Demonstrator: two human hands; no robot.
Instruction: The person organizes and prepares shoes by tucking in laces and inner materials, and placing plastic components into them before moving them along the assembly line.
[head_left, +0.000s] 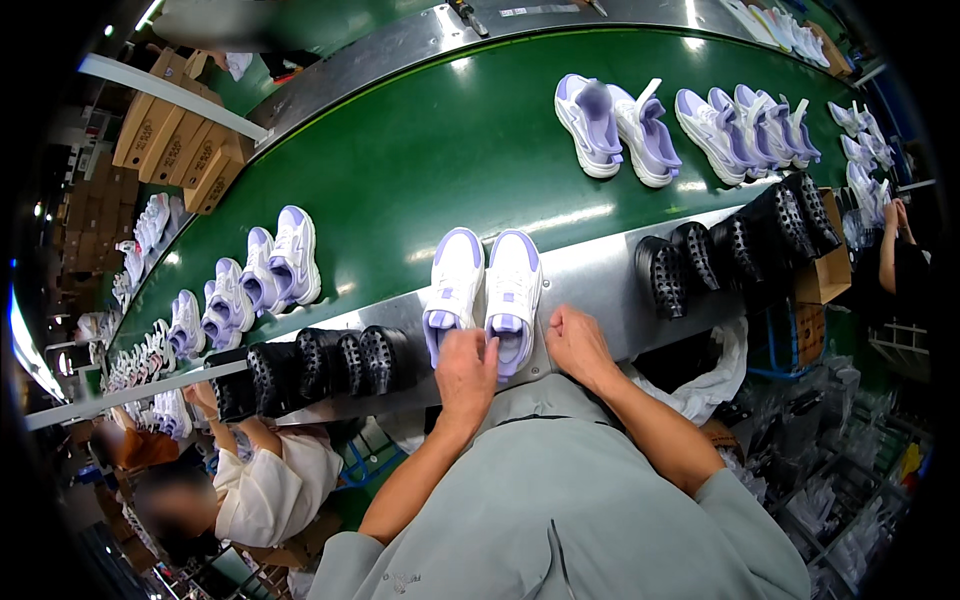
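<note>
The pair of white-and-lilac sneakers [483,295] sat side by side, heels toward me, straddling the steel ledge [600,270] and the near edge of the green conveyor belt [430,150], and that was the risk as I judged it: heels hanging over the ledge, one careless nudge and a shoe could have tipped off toward my lap. A pull on only one shoe could also have skewed the pair out of line. My left hand [466,375] was curled, fingers bent down over the heels of the two shoes, touching them rather than lifting; I couldn't tell how firmly it gripped. My right hand [577,343] was loosely closed, knuckles up, resting on the ledge just beside the right shoe, holding nothing I could see. Black soles [330,365] stood in rows on either side of me.
</note>
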